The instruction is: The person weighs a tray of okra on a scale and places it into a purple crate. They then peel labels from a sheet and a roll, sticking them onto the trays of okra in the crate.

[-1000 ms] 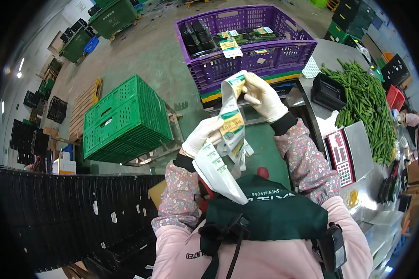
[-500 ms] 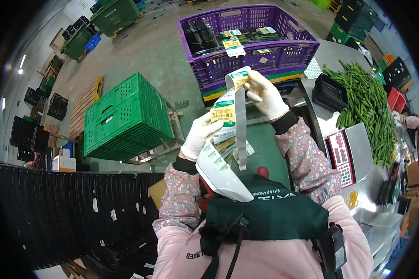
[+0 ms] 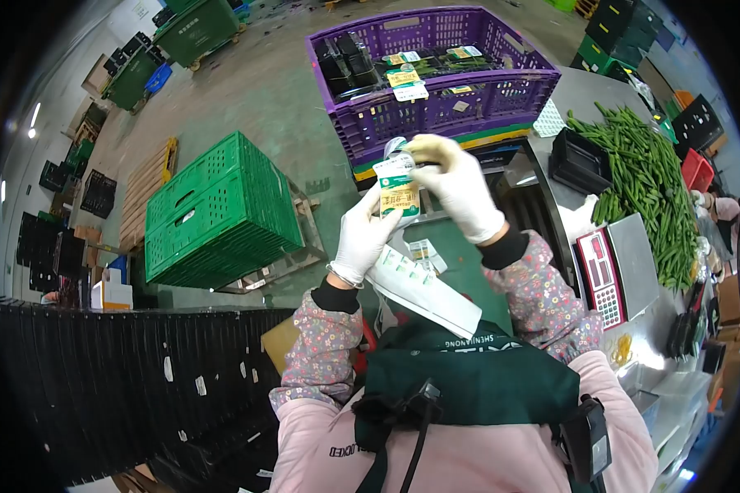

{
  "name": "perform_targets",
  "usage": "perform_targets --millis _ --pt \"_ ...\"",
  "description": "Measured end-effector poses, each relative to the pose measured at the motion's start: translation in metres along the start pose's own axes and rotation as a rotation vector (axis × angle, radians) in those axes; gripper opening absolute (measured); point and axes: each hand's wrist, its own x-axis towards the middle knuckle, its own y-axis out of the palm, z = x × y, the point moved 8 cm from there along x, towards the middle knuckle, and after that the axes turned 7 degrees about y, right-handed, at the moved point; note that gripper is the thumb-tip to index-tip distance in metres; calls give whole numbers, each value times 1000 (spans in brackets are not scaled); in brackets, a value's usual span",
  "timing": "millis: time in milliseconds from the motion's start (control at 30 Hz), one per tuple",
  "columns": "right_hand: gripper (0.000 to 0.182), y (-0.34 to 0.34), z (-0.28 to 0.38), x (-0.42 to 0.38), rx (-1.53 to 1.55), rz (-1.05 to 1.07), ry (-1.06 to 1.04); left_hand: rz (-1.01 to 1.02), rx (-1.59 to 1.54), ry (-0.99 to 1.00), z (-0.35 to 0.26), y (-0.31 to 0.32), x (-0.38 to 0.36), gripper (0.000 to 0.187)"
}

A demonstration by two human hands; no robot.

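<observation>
Both of my hands wear white gloves and are in front of my chest. My left hand (image 3: 363,240) pinches a strip of printed labels (image 3: 400,201), green, yellow and white. At the strip's curled upper end, the thumb and fingers of my right hand (image 3: 462,191) are closed on it. Below my left hand hangs a long white sheet (image 3: 427,297) with small green print, reaching down to my dark green apron (image 3: 469,386). Another small printed label piece (image 3: 426,256) shows behind it.
A purple crate (image 3: 436,103) with labelled black trays stands ahead. Green crates (image 3: 222,214) sit on a pallet at left. On the metal table at right are green pods (image 3: 645,189), black trays (image 3: 582,160) and a scale (image 3: 600,275). Black crates (image 3: 123,370) line the lower left.
The long hanging loop of the strip is now shorter and bunched near my fingers. My right hand has come lower and closer to my left, and the white sheet has swung rightward.
</observation>
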Motion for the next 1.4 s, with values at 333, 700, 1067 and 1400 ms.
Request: perform_targets --millis 333,700,1067,1400 --pt "40 37 19 -7 -336 -30 -300 47 91 19 -12 1 1 57" --pt "42 25 -23 -48 -519 351 209 -266 146 252 -19 -43 1 62" --pt "23 17 -60 -69 -360 334 221 -572 159 340 -15 -62 1 48" --pt "48 27 -20 -69 -831 151 -308 -680 486 319 -13 -57 1 43"
